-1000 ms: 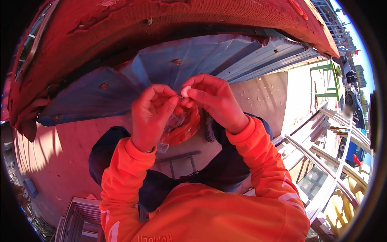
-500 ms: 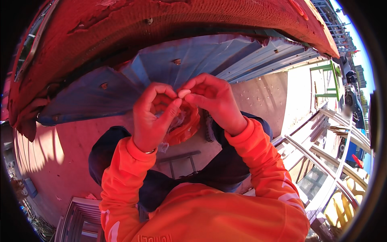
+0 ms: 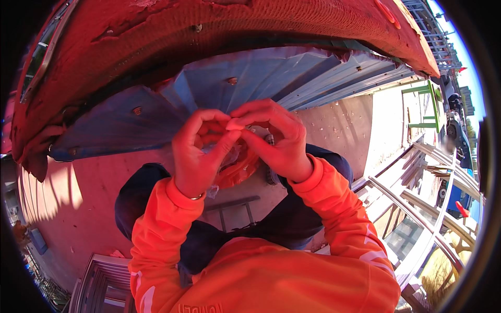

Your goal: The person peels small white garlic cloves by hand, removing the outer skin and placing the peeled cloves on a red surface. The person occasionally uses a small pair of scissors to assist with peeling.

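A small pale oval piece (image 3: 235, 125), too small to tell its kind, sits pinched between the fingertips of both hands. My left hand (image 3: 202, 148) grips it with thumb and forefinger from one side, the other fingers curled. From the opposite side, my right hand (image 3: 276, 138) closes thumb and fingertips on it. Below the hands, partly hidden by them, an orange-red plastic bag (image 3: 241, 176) stands on the ground between my legs. Some clear crumpled plastic (image 3: 213, 191) shows at its left edge.
A blue corrugated metal sheet (image 3: 245, 78) rises ahead, under a red padded cover (image 3: 219, 26). A dark metal bar frame (image 3: 231, 204) lies between my knees. White frames (image 3: 417, 208) lean at right, stacked frames (image 3: 102, 281) at lower left. A green stand (image 3: 433, 107) is farther right.
My right hand has turned and shifted slightly, its fingers now covering more of the pale piece. The piece sits a little lower and to the left. My left hand has barely moved.
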A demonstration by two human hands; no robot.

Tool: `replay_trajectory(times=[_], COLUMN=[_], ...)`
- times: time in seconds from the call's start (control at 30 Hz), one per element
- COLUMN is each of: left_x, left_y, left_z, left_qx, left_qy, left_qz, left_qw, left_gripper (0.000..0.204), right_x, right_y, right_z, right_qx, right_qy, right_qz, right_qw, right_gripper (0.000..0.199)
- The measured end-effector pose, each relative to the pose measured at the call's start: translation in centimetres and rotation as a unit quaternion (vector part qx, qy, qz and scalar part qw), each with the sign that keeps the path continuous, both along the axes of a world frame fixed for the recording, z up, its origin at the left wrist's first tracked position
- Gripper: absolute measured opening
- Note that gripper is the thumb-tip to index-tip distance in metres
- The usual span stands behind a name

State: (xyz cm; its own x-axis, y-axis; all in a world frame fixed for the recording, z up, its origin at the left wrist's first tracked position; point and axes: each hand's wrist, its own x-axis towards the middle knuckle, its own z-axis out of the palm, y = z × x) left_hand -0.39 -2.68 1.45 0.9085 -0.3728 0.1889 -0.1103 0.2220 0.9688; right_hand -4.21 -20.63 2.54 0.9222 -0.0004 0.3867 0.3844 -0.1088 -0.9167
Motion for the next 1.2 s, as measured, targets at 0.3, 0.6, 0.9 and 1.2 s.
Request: replay_trajectory(times=[0.3, 0.6, 0.9, 1.2], left_x=[0.09, 0.46, 0.3, 0.24], left_y=[0.03, 0.16, -0.03, -0.04], left_z=[0.07, -0.1, -0.15, -0.58], left_qx=[-0.049, -0.058, -0.065, -0.082], left_qy=[0.048, 0.045, 0.052, 0.053], left_qz=[-0.019, -0.025, -0.022, -0.019], left_qw=[0.997, 0.997, 0.996, 0.995], left_gripper=[0.026, 0.02, 0.018, 0.02], right_x=[0.08, 0.23, 0.33, 0.1], right_y=[0.07, -0.02, 0.01, -0.13], right_z=[0.24, 0.29, -0.02, -0.11], right_qx=[0.081, 0.09, 0.078, 0.103], right_qy=[0.032, 0.049, 0.034, 0.08], right_qz=[-0.003, -0.008, -0.017, 0.015], right_qw=[0.996, 0.995, 0.996, 0.991], right_gripper=[0.014, 0.012, 0.012, 0.015])
